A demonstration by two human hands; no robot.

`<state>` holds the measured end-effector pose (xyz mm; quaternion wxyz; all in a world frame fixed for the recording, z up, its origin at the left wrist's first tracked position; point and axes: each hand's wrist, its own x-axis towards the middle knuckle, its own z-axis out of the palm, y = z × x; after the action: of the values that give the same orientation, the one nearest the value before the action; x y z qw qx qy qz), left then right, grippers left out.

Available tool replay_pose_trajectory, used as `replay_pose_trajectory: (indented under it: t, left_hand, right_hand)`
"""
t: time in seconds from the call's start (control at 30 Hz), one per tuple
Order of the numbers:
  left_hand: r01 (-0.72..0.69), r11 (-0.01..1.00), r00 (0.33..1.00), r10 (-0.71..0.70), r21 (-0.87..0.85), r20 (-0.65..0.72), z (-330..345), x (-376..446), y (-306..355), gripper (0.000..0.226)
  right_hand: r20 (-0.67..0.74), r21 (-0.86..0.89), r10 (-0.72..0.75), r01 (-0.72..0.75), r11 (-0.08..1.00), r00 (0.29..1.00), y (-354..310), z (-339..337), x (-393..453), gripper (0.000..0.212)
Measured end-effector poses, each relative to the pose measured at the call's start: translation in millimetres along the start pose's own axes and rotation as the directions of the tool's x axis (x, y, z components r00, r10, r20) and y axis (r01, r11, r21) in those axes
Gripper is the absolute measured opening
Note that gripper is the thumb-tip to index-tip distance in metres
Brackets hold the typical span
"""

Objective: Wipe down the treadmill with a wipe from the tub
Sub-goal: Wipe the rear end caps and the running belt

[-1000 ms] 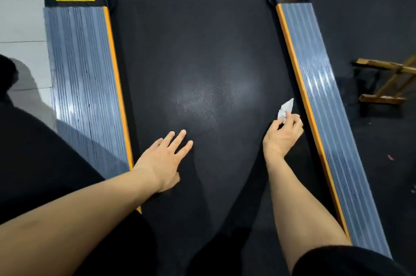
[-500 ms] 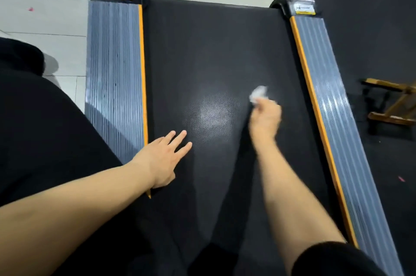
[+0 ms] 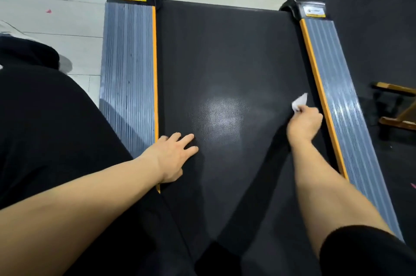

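Head view: a small white wipe [image 3: 299, 101] is pinched in the right hand [image 3: 305, 122] at the right edge of the treadmill belt [image 3: 225, 55]. The left hand [image 3: 173, 154] is laid flat, holding nothing. The grey side rails [image 3: 128, 61] look untouched, so more wiping is likely left.

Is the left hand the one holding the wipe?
No, the left hand rests flat on the belt; the right hand pinches the white wipe.
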<state>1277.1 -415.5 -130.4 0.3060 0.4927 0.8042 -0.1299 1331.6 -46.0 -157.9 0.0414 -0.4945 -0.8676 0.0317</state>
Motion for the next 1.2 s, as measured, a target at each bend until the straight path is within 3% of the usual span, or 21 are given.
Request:
replay_pose_trajectory:
  t: [0.07, 0.13, 0.23, 0.3, 0.33, 0.37, 0.43, 0.5, 0.57, 0.63, 0.67, 0.7, 0.77, 0.83, 0.9, 0.97, 1.0, 1.03, 1.1, 1.17, 1.2]
  left_hand:
    - [0.036, 0.999, 0.996, -0.035, 0.010, -0.078, -1.4, 3.8, 1.8, 0.066]
    - [0.075, 0.997, 0.994, -0.074, 0.005, -0.079, 1.5, 5.9, -0.2, 0.069]
    - [0.069, 0.998, 0.998, -0.069, 0.003, -0.012, 5.5, 5.2, -5.5, 0.075]
    - [0.066, 0.998, 0.998, -0.066, -0.014, -0.006, 4.8, 3.9, -8.1, 0.075]
    - [0.062, 0.998, 0.998, -0.062, -0.018, -0.003, 4.0, 3.3, -8.6, 0.076]
    - [0.060, 0.998, 0.998, -0.060, -0.021, 0.000, 3.4, 2.9, -8.8, 0.076]
    - [0.061, 0.998, 0.998, -0.061, -0.029, -0.001, 0.5, 2.3, -9.3, 0.075]
    - [0.068, 0.997, 0.998, -0.069, -0.048, -0.013, -3.5, 3.6, -8.9, 0.070]
    - [0.078, 0.996, 0.995, -0.080, -0.038, -0.059, -6.8, 5.6, -6.3, 0.065]
    - [0.103, 0.994, 0.988, -0.105, -0.019, -0.117, -9.4, 9.6, -2.4, 0.063]
    - [0.124, 0.992, 0.983, -0.126, -0.021, -0.137, -10.2, 11.8, 0.1, 0.064]
    - [0.150, 0.988, 0.977, -0.152, -0.022, -0.148, -10.5, 14.0, 1.0, 0.065]
    - [0.185, 0.983, 0.972, -0.185, -0.017, -0.147, -8.5, 17.0, -1.1, 0.067]
    - [0.185, 0.982, 0.976, -0.187, -0.024, -0.110, -4.7, 16.3, -6.2, 0.071]
    - [0.177, 0.984, 0.981, -0.178, -0.025, -0.076, -2.5, 14.0, -11.0, 0.074]
    - [0.168, 0.985, 0.984, -0.169, -0.030, -0.051, -1.2, 11.9, -13.7, 0.076]
    - [0.165, 0.986, 0.985, -0.166, -0.032, -0.048, -1.2, 12.0, -13.7, 0.077]
    - [0.166, 0.985, 0.985, -0.168, -0.037, -0.048, -1.7, 12.3, -13.5, 0.077]
    - [0.166, 0.984, 0.983, -0.170, -0.060, -0.066, -1.7, 13.7, -12.1, 0.075]
    - [0.159, 0.985, 0.979, -0.166, -0.069, -0.116, -2.5, 17.4, -10.1, 0.073]
    - [0.157, 0.985, 0.976, -0.166, -0.072, -0.140, -2.9, 19.9, -9.9, 0.074]
  right_hand:
    - [0.004, 0.084, -0.006, 0.006, 0.996, 1.000, -37.9, 6.3, -19.4, 0.030]
    - [0.112, 0.330, -0.290, 0.240, 0.913, 0.950, -106.2, 7.5, -64.6, 0.024]
    - [0.117, 0.475, -0.767, 0.643, 0.601, 0.631, -188.5, 17.2, -141.2, 0.020]
    - [-0.021, 0.371, -0.919, 0.857, 0.358, 0.394, -203.9, 27.1, -156.3, 0.024]
    - [-0.077, 0.331, -0.936, 0.894, 0.302, 0.344, -200.9, 28.1, -142.1, 0.024]
    - [-0.106, 0.313, -0.924, 0.894, 0.320, 0.367, -191.4, 23.5, -122.9, 0.021]
    - [-0.051, 0.250, -0.806, 0.789, 0.561, 0.589, -149.9, 15.2, -70.4, 0.025]
    - [0.058, 0.103, -0.551, 0.544, 0.833, 0.832, -79.6, 10.4, -10.0, 0.024]
    - [0.057, 0.062, -0.190, 0.187, 0.980, 0.980, -16.8, 0.6, 32.1, 0.020]
    - [-0.007, 0.040, 0.097, -0.096, 0.995, 0.995, -5.8, 2.0, 42.2, 0.025]
    - [-0.031, 0.055, 0.147, -0.145, 0.988, 0.989, -19.3, 5.3, 38.3, 0.028]
    - [-0.045, 0.091, 0.138, -0.133, 0.987, 0.989, -41.1, 8.7, 30.2, 0.031]
    - [-0.020, 0.166, -0.120, 0.121, 0.979, 0.993, -103.6, 15.2, -2.4, 0.032]
    - [0.067, 0.333, -0.528, 0.480, 0.812, 0.847, -165.9, 20.5, -60.0, 0.026]
    - [0.029, 0.422, -0.853, 0.767, 0.483, 0.521, -205.3, 25.0, -122.6, 0.026]
    - [-0.116, 0.424, -0.941, 0.873, 0.243, 0.318, -211.9, 30.9, -138.0, 0.029]
    - [-0.164, 0.398, -0.935, 0.889, 0.229, 0.314, -203.0, 33.7, -124.6, 0.028]
    - [-0.190, 0.358, -0.913, 0.892, 0.277, 0.360, -187.5, 33.8, -103.3, 0.026]
    - [-0.189, 0.251, -0.776, 0.793, 0.555, 0.602, -137.8, 36.6, -39.4, 0.025]
    - [-0.150, 0.119, -0.471, 0.488, 0.864, 0.869, -77.2, 32.0, 27.2, 0.032]
    - [-0.113, 0.071, -0.289, 0.298, 0.952, 0.951, -51.0, 26.9, 49.3, 0.036]
